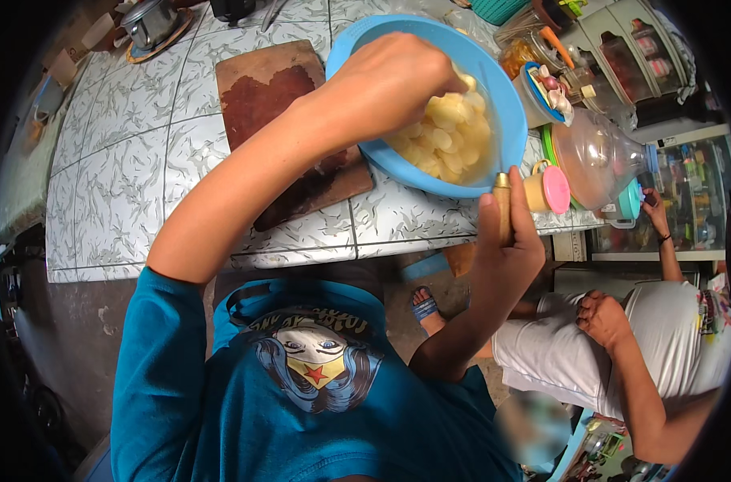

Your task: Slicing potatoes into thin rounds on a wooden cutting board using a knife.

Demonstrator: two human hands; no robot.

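My left hand (401,75) reaches over a light blue plastic basin (513,117) at the table's edge. Its curled fingertips point down at thin pale yellow slices (446,135), apparently potato, which lie in cloudy water. Whether those fingers pinch a slice is hidden. Beside the basin's near right rim, my right hand (510,241) grips the wooden handle (504,211) of a knife. Its narrow blade, edge-on, rises past the rim in front of the basin's inner wall. A wooden cutting board (302,60) with a dark wet patch lies left of the basin, partly under my left forearm.
Right of the basin stand a pink-lidded cup (556,190), a large clear plastic bottle (600,156) and a container topped with garlic and shallots (552,90). A metal pot (151,24) sits far left on the tiled table (124,144). Another person (660,343) is close by on the right.
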